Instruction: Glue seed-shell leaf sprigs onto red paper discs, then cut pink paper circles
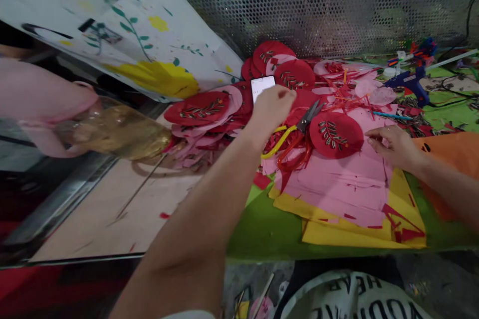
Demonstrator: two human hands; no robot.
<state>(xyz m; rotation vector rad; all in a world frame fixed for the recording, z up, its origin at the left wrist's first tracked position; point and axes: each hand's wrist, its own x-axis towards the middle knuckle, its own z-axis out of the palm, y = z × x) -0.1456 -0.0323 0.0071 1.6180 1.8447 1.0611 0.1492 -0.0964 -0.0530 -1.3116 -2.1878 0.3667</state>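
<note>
My left hand (272, 104) is stretched out over the lower part of a lit phone (262, 86), its fingers curled together; what they hold, if anything, is too small to tell. My right hand (392, 145) is at the right edge of a red disc (336, 134) with a leaf-sprig pattern, thumb and forefinger a little apart. Between the hands lie scissors with yellow handles (280, 143) and red-handled ones (295, 157). Under the disc are pink sheets (337, 184) and yellow sheets (344, 237).
More decorated red discs (204, 108) are piled left and behind. A blue glue gun (409, 84) stands back right beside scraps. Orange material (454, 154) lies at the right. A child-sized person in a pink sleeve (45, 99) is at the left by a clear bag (125, 132).
</note>
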